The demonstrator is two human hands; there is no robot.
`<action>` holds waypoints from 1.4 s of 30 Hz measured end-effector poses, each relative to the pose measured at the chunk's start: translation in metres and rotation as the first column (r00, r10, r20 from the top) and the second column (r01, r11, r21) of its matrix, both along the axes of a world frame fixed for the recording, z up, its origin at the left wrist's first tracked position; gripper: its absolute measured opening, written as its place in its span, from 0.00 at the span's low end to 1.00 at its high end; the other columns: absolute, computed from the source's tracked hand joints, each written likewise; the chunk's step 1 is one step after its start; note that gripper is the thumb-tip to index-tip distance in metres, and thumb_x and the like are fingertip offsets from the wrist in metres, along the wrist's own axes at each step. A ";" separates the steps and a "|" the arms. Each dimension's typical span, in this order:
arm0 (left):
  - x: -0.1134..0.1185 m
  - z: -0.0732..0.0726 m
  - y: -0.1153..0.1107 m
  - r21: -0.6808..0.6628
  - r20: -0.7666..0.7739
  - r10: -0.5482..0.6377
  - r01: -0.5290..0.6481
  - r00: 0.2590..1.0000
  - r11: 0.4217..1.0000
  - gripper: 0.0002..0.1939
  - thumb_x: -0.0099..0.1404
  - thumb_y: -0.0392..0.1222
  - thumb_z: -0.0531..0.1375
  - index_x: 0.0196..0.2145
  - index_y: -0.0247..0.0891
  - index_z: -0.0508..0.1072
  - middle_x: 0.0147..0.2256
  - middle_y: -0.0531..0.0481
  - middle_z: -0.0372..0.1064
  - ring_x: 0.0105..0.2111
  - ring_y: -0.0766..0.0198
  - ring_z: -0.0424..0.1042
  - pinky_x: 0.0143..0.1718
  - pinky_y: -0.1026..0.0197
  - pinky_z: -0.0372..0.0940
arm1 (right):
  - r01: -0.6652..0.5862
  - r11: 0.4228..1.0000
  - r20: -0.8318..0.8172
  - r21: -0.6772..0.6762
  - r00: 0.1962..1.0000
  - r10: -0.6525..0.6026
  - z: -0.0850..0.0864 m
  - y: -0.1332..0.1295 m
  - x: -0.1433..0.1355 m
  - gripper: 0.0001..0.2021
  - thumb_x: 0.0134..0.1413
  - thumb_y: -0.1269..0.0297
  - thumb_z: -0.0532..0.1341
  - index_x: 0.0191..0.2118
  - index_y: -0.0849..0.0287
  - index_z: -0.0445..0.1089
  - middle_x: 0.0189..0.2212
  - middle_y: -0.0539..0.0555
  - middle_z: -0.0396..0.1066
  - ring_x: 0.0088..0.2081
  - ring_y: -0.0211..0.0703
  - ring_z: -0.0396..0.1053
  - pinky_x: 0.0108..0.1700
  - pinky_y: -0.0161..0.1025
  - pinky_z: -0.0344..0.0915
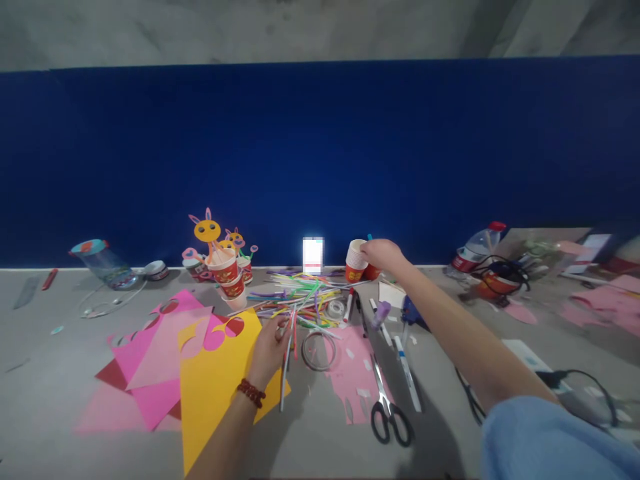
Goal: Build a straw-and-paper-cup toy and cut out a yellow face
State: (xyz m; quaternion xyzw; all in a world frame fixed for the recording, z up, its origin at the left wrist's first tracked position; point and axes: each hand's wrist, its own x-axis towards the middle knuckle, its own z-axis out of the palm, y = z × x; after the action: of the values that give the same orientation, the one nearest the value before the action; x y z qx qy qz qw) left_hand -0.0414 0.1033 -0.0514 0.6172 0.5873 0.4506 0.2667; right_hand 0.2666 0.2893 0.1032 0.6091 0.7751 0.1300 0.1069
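My left hand (270, 345), with a beaded bracelet at the wrist, has its fingers curled around some pipe cleaners. A pale pipe cleaner (285, 380) hangs down past the fingertips toward the near edge. Beyond it lies a loose heap of coloured pipe cleaners (295, 293). My right hand (384, 255) reaches to the back of the table and pinches the rim of a stack of red and white paper cups (355, 261). Its fingertips are partly hidden. Another red cup (372, 272) stands behind that hand.
Yellow card (215, 387) and pink sheets (155, 353) lie left, before cups with paper bunny figures (207, 231). Black-handled scissors (385, 413), a marker (407, 373), a wire coil (319, 351) and a blue glue gun (414, 312) lie right of centre. A bottle (477, 250) stands right.
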 end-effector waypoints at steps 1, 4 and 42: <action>0.000 0.001 -0.001 0.013 -0.007 0.002 -0.002 1.000 1.000 0.16 0.65 0.49 0.58 0.46 0.39 0.74 0.39 0.47 0.71 0.25 0.65 0.65 0.32 0.59 0.67 | -0.007 1.000 0.006 0.002 1.000 0.007 0.000 0.002 0.000 0.17 0.65 0.60 0.62 0.55 0.62 0.68 0.52 0.60 0.70 0.48 0.49 0.72 0.48 0.50 0.72; 0.000 0.004 -0.002 0.035 -0.008 -0.004 0.004 1.000 0.999 0.14 0.65 0.50 0.58 0.41 0.39 0.75 0.40 0.45 0.71 0.26 0.64 0.68 0.33 0.59 0.68 | -0.022 1.000 0.013 0.016 1.000 0.021 0.000 0.007 -0.001 0.17 0.65 0.60 0.62 0.55 0.62 0.68 0.52 0.59 0.70 0.48 0.49 0.72 0.48 0.50 0.72; 0.004 0.010 -0.011 0.072 0.083 -0.062 0.056 0.995 0.996 0.13 0.66 0.50 0.57 0.34 0.39 0.76 0.34 0.46 0.72 0.31 0.60 0.72 0.32 0.59 0.69 | -0.097 0.960 -0.539 0.263 0.810 0.230 0.008 0.013 0.029 0.08 0.59 0.64 0.58 0.36 0.60 0.74 0.33 0.55 0.76 0.32 0.43 0.69 0.32 0.35 0.56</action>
State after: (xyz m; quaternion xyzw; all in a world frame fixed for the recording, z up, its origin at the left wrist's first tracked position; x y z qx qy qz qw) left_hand -0.0373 0.0921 -0.0410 0.6235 0.5408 0.4886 0.2831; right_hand 0.2954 0.3018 0.1112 0.5587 0.8020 0.0389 -0.2078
